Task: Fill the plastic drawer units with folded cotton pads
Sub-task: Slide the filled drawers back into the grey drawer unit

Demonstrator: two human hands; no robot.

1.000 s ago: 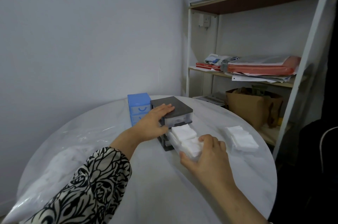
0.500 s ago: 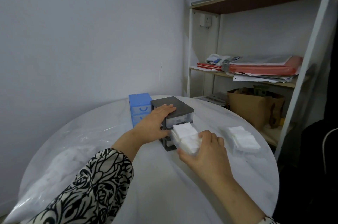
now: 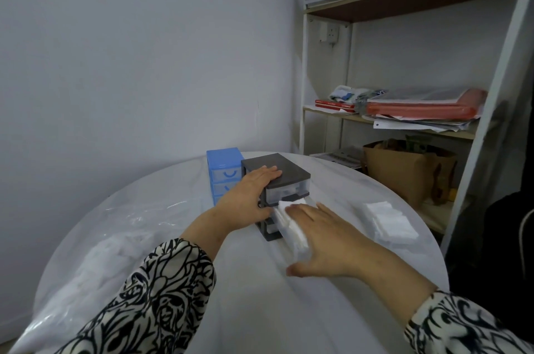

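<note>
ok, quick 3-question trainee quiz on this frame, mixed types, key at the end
1. True or false: the left hand rests on the grey drawer unit.
2. The right hand lies with straight fingers on: A) the open drawer full of cotton pads B) the blue drawer unit C) the brown paper bag
3. Fill in: a loose stack of pads lies on the table to the ____ of the grey unit.

Key: 1 true; 2 A; 3 right
</note>
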